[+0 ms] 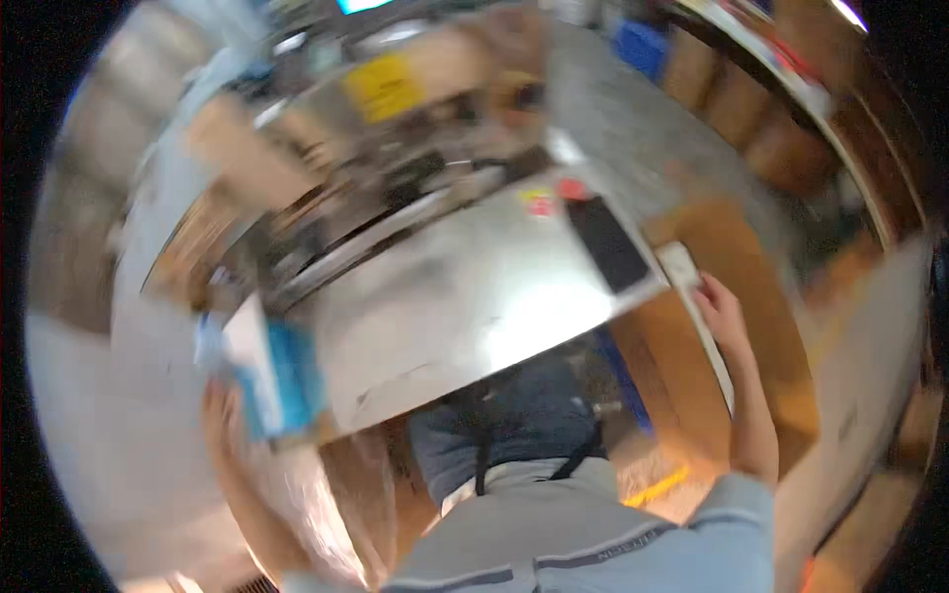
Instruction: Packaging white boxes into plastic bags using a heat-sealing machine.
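Observation:
A metal-topped table (pixel 425 306) stands in front of me. At its right end my right hand (pixel 727 318) reaches over an open cardboard box (pixel 781 366), its fingers curled at the edge of a long, flat white piece (pixel 714 364) lying along the box. What the white piece is, I cannot make out. On the left, my left hand (pixel 221 420) is beside a blue and white box-like thing (pixel 289 378) at the table's corner; motion smears its fingers, so any grip is unclear.
A dark flat panel (pixel 607 243) lies on the table's right end, near small red and yellow pieces (pixel 540 204). Along the far edge stands blurred machinery with a yellow label (pixel 386 89). Clear plastic wrap (pixel 341 504) hangs near my left forearm. A blue bin (pixel 641 49) stands farther off.

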### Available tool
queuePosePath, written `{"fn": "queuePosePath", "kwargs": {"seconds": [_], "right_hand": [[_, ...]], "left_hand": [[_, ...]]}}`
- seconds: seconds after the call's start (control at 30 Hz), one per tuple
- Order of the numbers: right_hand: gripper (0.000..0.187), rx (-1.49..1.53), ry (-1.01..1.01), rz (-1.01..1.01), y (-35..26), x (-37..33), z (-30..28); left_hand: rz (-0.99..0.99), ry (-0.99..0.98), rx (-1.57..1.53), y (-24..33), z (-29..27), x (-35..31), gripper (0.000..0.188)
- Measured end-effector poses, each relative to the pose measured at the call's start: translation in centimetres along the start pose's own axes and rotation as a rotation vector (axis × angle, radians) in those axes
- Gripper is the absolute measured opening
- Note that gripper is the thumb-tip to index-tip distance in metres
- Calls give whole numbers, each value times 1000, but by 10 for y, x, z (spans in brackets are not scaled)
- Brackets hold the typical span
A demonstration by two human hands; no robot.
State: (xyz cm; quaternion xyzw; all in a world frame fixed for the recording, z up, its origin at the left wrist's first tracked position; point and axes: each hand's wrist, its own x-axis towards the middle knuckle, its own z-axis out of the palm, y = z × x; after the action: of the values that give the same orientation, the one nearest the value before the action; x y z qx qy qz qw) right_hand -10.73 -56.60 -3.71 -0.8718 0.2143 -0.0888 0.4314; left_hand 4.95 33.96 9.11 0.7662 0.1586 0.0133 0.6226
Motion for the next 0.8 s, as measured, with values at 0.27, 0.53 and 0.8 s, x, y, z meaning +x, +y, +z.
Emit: {"fn": "queuePosePath", "kwargs": {"seconds": [0.27,0.53,0.8], "right_hand": [[44,162,-68,-60,-85,-58,-12],[41,272,-56,-125,-152,-50,-3],[52,244,-141,-453,-314,-64,98]], "left_hand": [[384,347,479,-21,23,73,41],[474,510,574,-23,17,76,30],[868,355,587,61,134,-54,21]]}}
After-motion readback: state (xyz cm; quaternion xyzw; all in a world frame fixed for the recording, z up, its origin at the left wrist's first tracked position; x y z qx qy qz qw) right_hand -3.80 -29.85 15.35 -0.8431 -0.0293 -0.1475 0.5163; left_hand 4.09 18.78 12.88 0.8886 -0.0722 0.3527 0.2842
